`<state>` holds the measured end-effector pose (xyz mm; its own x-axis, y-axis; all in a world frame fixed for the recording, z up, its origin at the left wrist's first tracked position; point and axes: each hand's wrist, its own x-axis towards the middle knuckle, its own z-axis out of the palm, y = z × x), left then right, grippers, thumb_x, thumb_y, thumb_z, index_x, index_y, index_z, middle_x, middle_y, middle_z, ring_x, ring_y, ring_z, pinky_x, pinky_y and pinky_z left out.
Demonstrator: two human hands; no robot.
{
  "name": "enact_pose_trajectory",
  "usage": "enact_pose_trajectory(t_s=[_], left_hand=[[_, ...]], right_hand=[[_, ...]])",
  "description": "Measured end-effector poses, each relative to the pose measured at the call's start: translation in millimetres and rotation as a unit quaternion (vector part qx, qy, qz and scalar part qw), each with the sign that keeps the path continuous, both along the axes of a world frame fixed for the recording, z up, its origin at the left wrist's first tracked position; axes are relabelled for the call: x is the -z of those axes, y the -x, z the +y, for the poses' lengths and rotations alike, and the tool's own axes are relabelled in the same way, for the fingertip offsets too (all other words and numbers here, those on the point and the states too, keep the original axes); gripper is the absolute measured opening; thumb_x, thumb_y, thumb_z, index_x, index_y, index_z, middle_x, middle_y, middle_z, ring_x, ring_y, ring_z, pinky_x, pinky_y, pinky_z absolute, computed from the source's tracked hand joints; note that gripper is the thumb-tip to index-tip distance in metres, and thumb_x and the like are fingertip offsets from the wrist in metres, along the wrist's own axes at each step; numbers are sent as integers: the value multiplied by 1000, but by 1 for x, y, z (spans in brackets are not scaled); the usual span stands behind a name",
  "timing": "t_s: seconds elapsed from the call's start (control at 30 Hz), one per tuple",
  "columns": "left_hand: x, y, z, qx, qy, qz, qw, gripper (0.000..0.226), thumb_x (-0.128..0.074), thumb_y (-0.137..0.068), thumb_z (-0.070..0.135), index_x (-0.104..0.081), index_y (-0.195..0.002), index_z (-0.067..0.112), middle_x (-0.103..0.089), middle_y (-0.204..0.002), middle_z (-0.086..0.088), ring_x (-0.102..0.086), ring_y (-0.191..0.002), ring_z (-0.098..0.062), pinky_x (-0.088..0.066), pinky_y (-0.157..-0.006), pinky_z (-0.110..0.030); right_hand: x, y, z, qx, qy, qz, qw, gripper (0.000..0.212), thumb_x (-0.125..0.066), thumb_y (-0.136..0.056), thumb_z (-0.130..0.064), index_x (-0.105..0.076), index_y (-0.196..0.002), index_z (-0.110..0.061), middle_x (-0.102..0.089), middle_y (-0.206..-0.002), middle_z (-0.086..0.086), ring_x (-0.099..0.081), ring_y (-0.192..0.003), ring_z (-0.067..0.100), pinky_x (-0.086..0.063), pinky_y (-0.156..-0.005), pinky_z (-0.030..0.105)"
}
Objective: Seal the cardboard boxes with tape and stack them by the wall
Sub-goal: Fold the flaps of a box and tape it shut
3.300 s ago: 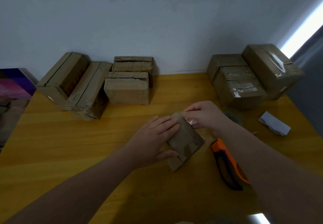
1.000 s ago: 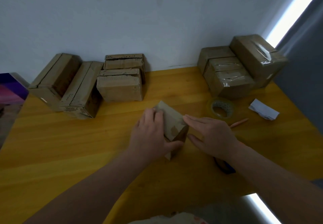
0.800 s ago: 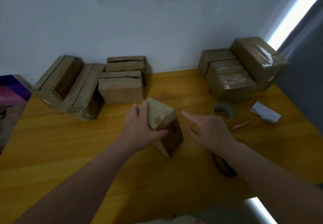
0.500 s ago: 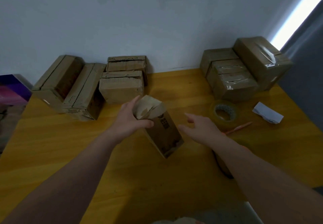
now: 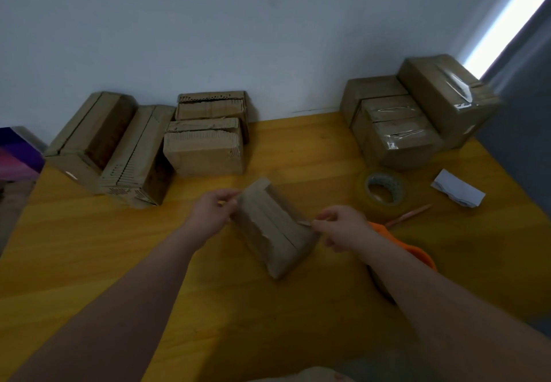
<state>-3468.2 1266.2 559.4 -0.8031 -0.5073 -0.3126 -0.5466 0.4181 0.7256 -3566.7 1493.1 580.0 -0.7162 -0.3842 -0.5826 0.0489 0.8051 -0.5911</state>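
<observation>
At mid-desk, both hands are on one small cardboard box [image 5: 274, 229]. The left hand [image 5: 213, 214] has its fingers curled, pinching the box's far left edge. The right hand [image 5: 340, 226] has thumb and forefinger closed at the box's right edge, where a thin pale sliver shows; I cannot tell whether that is tape or cardboard. The hands are apart, with the box between them. The box lies askew on the yellow wooden desk [image 5: 89, 247], long seams and a ragged flap edge showing on its top face. An orange cutter [image 5: 417, 252] lies just beside the right wrist, partly hidden by the forearm. A pencil [image 5: 408, 216] lies just beyond it, pointing toward the right rear. A clear tape roll [image 5: 383, 190] lies flat between the pencil and the right-hand stack. A folded white paper [image 5: 457, 192] is farther right, near the desk edge. The taped boxes [image 5: 399, 140] sit in the right rear corner, glossy strips on top, packed against each other and the wall [image 5: 268, 38]. The untaped boxes [image 5: 205, 152] are at left rear, two one behind the other and two more tilted beside them. A purple object [image 5: 15, 152] shows past the desk's left edge.
</observation>
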Motion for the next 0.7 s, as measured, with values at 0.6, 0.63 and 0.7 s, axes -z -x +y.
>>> enact_pose_trajectory(t_s=[0.6, 0.63, 0.7], left_hand=[[15, 12, 85, 258, 218, -172, 925, 99, -69, -81, 50, -3, -153, 33, 16, -159, -2, 17, -146, -30, -13, -117, -53], [15, 13, 82, 277, 228, -161, 920, 95, -69, -83, 47, -6, -153, 33, 12, -160, -2, 14, -146, -30, -12, -118, -52], [17, 16, 78, 307, 240, -143, 910, 87, -68, -86, 38, -13, -153, 34, 6, -161, 0, 9, -147, -30, -13, -118, -53]], right_hand=[[44, -12, 63, -87, -396, 147, 902, 41, -47, -99, -13, -31, -137, -11, -55, -127, 14, -61, -108, 34, -55, -86, 47], [45, -11, 65, -84, -402, 148, 900, 43, -48, -99, -14, -30, -138, -11, -55, -127, 15, -61, -108, 34, -55, -86, 47], [46, -11, 68, -84, -397, 154, 901, 50, -47, -99, -14, -23, -144, -10, -59, -122, 13, -63, -104, 31, -55, -81, 40]])
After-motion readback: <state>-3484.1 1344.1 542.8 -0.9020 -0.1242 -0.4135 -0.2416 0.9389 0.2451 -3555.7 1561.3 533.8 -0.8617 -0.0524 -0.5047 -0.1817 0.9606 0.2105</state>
